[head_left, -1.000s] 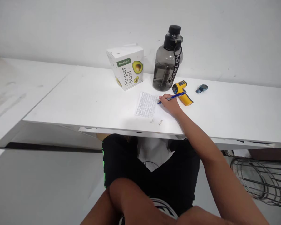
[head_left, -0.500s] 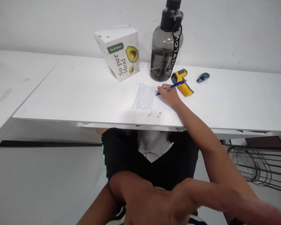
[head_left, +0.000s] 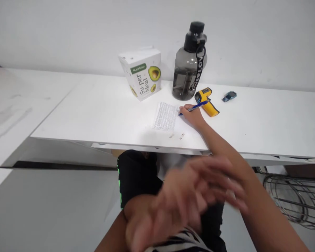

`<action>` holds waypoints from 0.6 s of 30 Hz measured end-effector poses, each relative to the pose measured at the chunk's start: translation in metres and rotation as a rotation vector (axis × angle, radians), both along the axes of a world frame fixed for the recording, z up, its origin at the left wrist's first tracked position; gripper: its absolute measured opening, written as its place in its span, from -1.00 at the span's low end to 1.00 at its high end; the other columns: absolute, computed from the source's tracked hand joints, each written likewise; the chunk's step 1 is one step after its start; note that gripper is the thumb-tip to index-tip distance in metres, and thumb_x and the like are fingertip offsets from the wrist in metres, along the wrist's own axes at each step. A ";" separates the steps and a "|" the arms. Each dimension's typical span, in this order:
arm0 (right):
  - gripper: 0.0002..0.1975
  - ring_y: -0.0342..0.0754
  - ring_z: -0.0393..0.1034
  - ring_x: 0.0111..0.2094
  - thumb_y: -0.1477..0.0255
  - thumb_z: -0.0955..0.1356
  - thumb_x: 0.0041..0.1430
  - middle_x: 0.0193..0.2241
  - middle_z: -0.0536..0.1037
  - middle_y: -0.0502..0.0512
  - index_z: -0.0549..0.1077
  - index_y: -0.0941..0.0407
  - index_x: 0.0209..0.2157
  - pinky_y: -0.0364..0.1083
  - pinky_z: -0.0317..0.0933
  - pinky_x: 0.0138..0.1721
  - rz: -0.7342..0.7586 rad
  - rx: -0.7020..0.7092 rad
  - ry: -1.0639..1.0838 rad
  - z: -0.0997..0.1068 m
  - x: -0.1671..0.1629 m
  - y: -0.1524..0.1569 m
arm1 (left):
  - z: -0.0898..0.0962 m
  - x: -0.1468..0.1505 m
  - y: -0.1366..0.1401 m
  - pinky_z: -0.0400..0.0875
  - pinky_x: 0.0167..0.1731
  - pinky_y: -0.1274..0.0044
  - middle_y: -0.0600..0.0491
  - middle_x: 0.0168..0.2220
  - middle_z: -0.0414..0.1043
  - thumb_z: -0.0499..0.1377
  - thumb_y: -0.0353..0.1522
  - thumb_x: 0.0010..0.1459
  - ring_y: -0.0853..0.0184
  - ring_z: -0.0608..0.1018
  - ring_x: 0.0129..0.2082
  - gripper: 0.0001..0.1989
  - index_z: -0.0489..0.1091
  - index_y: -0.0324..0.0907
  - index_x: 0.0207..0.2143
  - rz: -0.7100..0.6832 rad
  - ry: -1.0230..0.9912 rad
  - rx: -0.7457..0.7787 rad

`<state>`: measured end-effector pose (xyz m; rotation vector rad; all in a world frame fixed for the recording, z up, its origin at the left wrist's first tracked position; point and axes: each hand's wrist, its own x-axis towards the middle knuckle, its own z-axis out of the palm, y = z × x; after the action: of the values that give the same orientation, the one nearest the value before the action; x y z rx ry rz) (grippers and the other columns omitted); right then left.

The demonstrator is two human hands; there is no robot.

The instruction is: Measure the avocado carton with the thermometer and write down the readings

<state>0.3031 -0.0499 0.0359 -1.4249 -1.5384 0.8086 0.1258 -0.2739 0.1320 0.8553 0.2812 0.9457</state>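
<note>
My right hand (head_left: 192, 114) is closed around a blue pen (head_left: 198, 106), its tip at the right edge of a small sheet covered in handwriting (head_left: 165, 116). The wrist rests on the white table. My left hand (head_left: 189, 196) is raised in front of my lap, smeared by motion, with its fingers apart and nothing visible in it. Just behind the pen lies a yellow and black infrared thermometer (head_left: 210, 107). Two small printed scraps or marks (head_left: 176, 135) are on the tabletop below the sheet.
A white meal box with avocado pictures (head_left: 143, 75) stands at the back beside a large dark water bottle (head_left: 185, 73) with a strap. A small dark teal device (head_left: 229, 96) lies to the right. A black wire basket (head_left: 299, 199) is below the table at right.
My left hand has lifted and turned, its fingers now spread over my lap. The view has tilted up slightly. My right hand keeps its hold on the pen at the sheet's edge.
</note>
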 end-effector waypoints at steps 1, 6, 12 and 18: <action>-0.69 -0.10 0.24 -0.46 0.28 0.34 0.21 -0.59 0.38 -0.05 0.34 0.07 -0.59 -0.06 0.17 -0.33 0.006 -0.004 0.014 0.000 -0.001 -0.001 | -0.003 0.007 0.025 0.50 0.04 0.14 -0.03 0.22 0.41 0.05 0.32 0.08 -0.06 0.50 0.17 -0.33 0.43 0.11 0.00 0.137 -0.015 0.060; -0.68 -0.09 0.25 -0.47 0.26 0.32 0.15 -0.62 0.37 -0.05 0.32 0.06 -0.63 -0.06 0.17 -0.32 0.011 0.020 0.019 -0.004 -0.003 0.002 | -0.047 0.024 0.189 0.43 0.14 0.22 -0.08 0.22 0.32 0.19 -0.05 0.24 0.11 0.49 0.17 -0.62 0.27 -0.04 -0.02 0.736 0.492 0.248; -0.67 -0.03 0.36 -0.41 0.17 0.32 0.11 -0.58 0.48 0.01 0.42 0.06 -0.61 -0.06 0.22 -0.29 0.003 0.001 -0.010 -0.010 -0.003 0.009 | -0.092 0.009 0.300 0.17 0.32 0.00 -0.32 0.44 -0.04 0.33 -0.23 0.10 -0.16 0.19 0.42 -0.32 0.17 -0.13 0.22 0.717 1.213 0.746; -0.64 0.00 0.39 -0.38 0.10 0.31 0.10 -0.55 0.52 0.03 0.45 0.06 -0.59 -0.04 0.25 -0.26 0.012 -0.008 -0.019 -0.013 -0.002 0.009 | -0.110 -0.004 0.301 0.23 0.30 0.03 -0.28 0.51 -0.23 0.25 -0.16 0.20 -0.13 0.27 0.38 -0.23 0.04 -0.09 0.37 0.654 1.233 0.742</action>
<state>0.3012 -0.0412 0.0227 -1.4346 -1.5605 0.8114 0.1221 0.0270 0.0216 2.0707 1.3868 1.0099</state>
